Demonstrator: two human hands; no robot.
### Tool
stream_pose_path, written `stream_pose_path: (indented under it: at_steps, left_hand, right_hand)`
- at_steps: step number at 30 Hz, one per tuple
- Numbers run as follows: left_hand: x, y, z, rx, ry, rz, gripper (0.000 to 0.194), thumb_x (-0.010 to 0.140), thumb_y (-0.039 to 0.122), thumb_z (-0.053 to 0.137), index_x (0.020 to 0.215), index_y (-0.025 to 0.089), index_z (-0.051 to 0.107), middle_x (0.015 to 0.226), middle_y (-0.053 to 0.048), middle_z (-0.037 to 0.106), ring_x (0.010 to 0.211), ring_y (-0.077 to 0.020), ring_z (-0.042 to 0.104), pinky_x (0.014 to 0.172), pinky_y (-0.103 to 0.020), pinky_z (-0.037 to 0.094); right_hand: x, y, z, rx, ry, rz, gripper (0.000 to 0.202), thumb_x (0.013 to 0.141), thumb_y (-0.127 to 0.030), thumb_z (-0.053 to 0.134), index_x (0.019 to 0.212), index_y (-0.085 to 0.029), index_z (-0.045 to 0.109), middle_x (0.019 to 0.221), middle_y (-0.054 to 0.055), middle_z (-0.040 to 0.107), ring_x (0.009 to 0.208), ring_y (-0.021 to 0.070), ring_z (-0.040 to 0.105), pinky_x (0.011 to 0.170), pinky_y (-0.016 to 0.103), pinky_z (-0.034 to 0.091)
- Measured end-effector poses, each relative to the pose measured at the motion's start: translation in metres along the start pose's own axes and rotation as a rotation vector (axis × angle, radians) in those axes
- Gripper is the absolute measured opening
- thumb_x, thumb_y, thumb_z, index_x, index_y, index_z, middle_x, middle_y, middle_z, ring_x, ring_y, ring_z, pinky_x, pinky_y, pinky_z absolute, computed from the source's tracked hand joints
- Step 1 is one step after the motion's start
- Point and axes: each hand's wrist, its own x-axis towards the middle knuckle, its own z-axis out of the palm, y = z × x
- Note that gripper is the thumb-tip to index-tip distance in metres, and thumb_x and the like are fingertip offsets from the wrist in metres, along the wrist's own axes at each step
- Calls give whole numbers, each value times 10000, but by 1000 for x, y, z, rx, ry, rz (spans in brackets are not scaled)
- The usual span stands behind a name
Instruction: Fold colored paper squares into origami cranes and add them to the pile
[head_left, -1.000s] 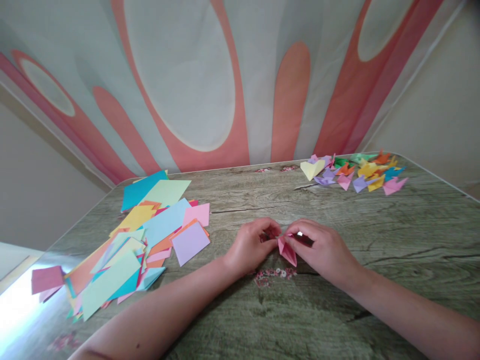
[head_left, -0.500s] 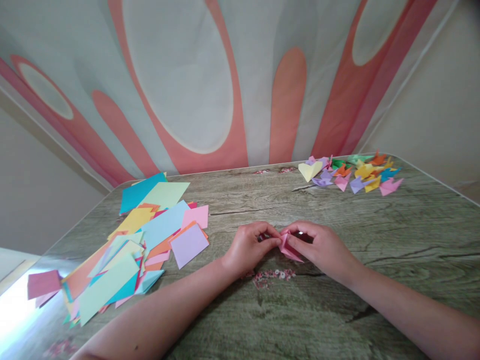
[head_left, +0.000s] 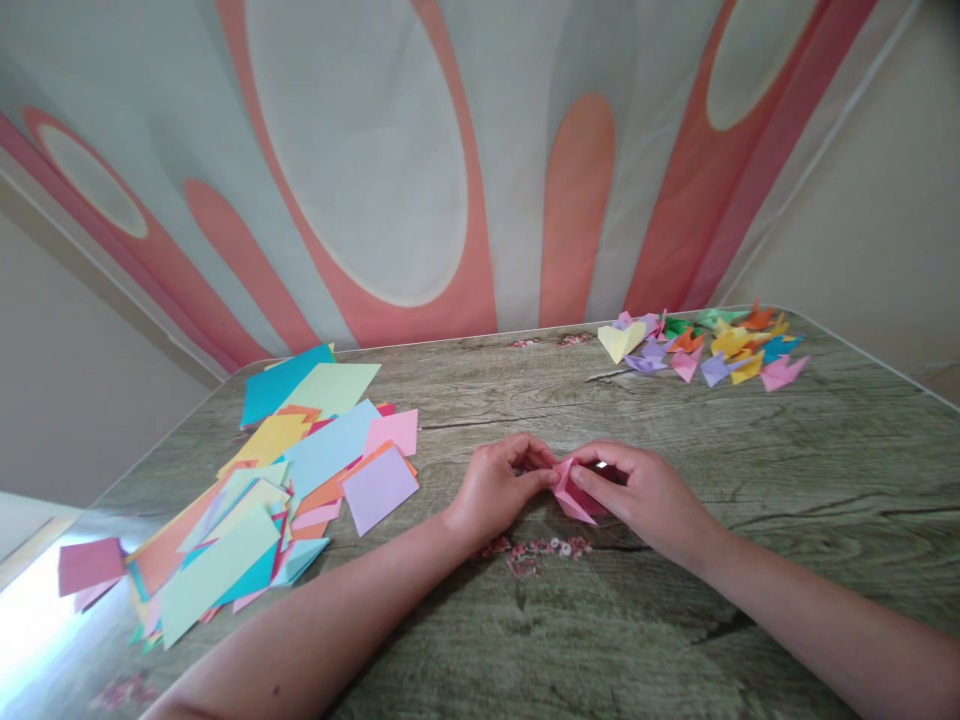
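A small pink folded paper (head_left: 574, 497) is held between both hands over the middle of the table, its pointed end toward me. My left hand (head_left: 504, 490) pinches its left edge between thumb and fingers. On the other side, my right hand (head_left: 637, 494) grips the upper right part, thumb on the near face and fingers behind. The fingertips hide the top of the paper, so its exact fold cannot be made out.
Loose coloured paper sheets (head_left: 217, 580) lie in an overlapping heap on the left of the wood-patterned table (head_left: 480, 640). Several folded paper figures (head_left: 720, 370) cluster at the back right, beside a pale yellow paper heart (head_left: 621, 341). A printed cloth (head_left: 360, 150) hangs behind.
The pink paper has turned slightly and shows a wider face. My left hand has shifted a little up and left, while the right hand stays nearly in place.
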Motion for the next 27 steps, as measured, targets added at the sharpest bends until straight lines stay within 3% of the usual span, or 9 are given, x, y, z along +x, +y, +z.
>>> stream_pose_path:
  at_steps: [4,13,19,22,27]
  left_hand:
    - [0,-1,0,59,-12,-18,151,784,273,642,890,178,691,784,-9,698,718,-140,627,681,-218,453]
    - [-5,8,1,218,-32,60,102,794,258,621,799,189,695,770,-1,701,707,-138,617,681,-218,434]
    - [-6,11,1,234,-71,93,94,802,238,613,763,188,682,752,0,687,710,-136,598,682,-223,414]
    - [-3,7,-1,128,-33,29,111,803,258,619,749,176,670,729,2,671,681,-126,585,659,-218,410]
    - [5,-2,-8,-340,54,-126,224,790,356,644,761,141,589,651,-3,631,589,-106,558,598,-212,426]
  right_hand:
    - [0,0,0,-15,13,-13,171,864,-294,539,889,-219,691,887,29,714,811,185,650,738,304,494]
    - [-2,-6,3,-163,116,-49,79,810,-248,582,768,-218,642,763,3,671,708,166,613,646,277,461]
    - [-3,-4,4,-181,87,-35,83,809,-233,581,736,-216,616,737,-10,651,682,157,600,640,279,454]
    - [-3,-3,0,-62,102,-32,134,864,-323,544,893,-219,624,855,22,682,773,175,636,674,283,492]
    - [-1,3,-5,106,143,-11,305,886,-431,528,1100,-216,564,1058,86,663,962,221,632,745,319,522]
